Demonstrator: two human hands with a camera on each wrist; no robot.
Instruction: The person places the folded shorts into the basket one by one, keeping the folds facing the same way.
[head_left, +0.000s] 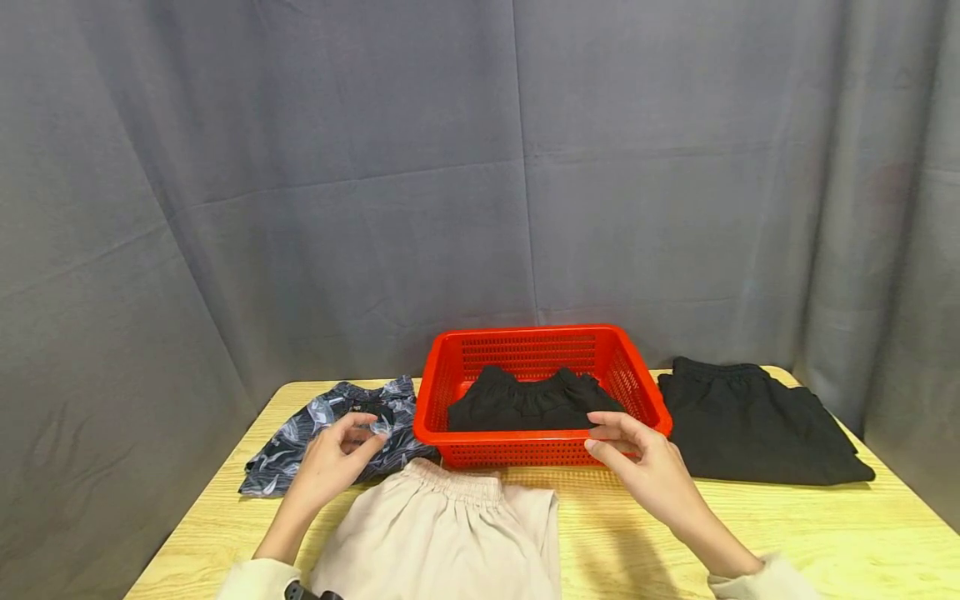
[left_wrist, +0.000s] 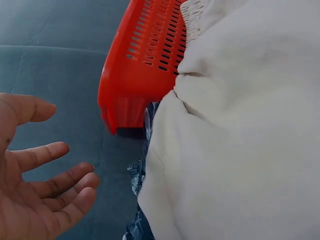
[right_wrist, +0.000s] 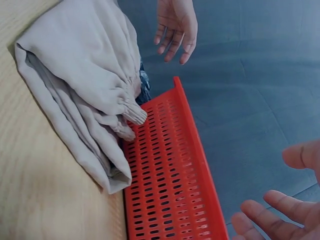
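A red plastic basket point(head_left: 450, 367) stands mid-table with a folded black garment point(head_left: 528, 404) inside. Beige shorts point(head_left: 442, 533) lie at the table's near edge, waistband toward the basket. My left hand point(head_left: 337, 454) hovers open above the shorts' left corner and a dark patterned garment point(head_left: 300, 437), holding nothing; its loosely spread fingers point(left_wrist: 50, 190) show in the left wrist view beside the basket point(left_wrist: 140, 75) and the beige shorts point(left_wrist: 240, 140). My right hand point(head_left: 637, 454) floats open just in front of the basket's near right rim. In the right wrist view its fingers point(right_wrist: 270, 217) hang past the basket point(right_wrist: 170, 185).
Folded black trousers point(head_left: 750, 421) lie to the right of the basket. The wooden table point(head_left: 825, 533) has bare surface at the front right. A grey curtain point(head_left: 480, 167) hangs close behind the table.
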